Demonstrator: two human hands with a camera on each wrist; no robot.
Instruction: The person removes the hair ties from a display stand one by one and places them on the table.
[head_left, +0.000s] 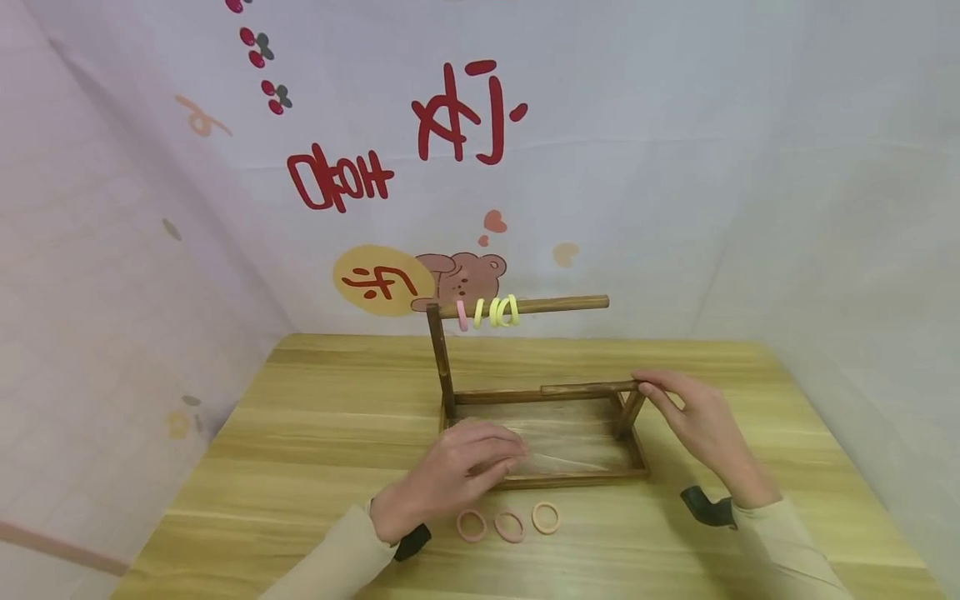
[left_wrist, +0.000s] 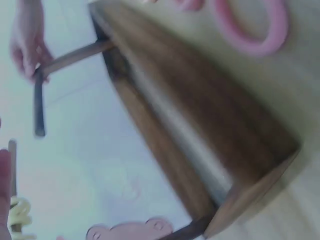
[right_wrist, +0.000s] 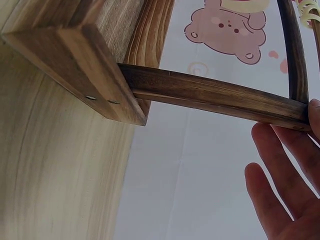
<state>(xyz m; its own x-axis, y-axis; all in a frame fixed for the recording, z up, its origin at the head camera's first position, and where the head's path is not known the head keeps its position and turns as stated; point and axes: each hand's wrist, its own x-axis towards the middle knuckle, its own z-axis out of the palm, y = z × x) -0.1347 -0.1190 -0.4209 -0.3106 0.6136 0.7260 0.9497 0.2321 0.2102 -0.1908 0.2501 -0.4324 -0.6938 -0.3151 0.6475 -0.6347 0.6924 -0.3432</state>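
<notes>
A brown wooden rack (head_left: 573, 478) stands on the table, a shallow tray with two posts of unequal height, each carrying a crossbar. My right hand (head_left: 697, 419) grips the corner where the shorter post (right_wrist: 210, 95) meets its crossbar (head_left: 585, 389), with thumb and index finger at that corner. Over the tray's front left part is my left hand (head_left: 461, 467), fingers loosely bent, nothing seen between them. A pink ring (head_left: 462, 316) and several yellow rings (head_left: 504, 312) hang on the taller post's crossbar (head_left: 562, 305).
In front of the rack, a pink ring (head_left: 472, 526), another pink ring (head_left: 509, 527) and a pale orange ring (head_left: 546, 517) lie flat on the wooden table (head_left: 322, 467). Behind the table hangs a white cloth (head_left: 637, 167) printed with red characters and a bear.
</notes>
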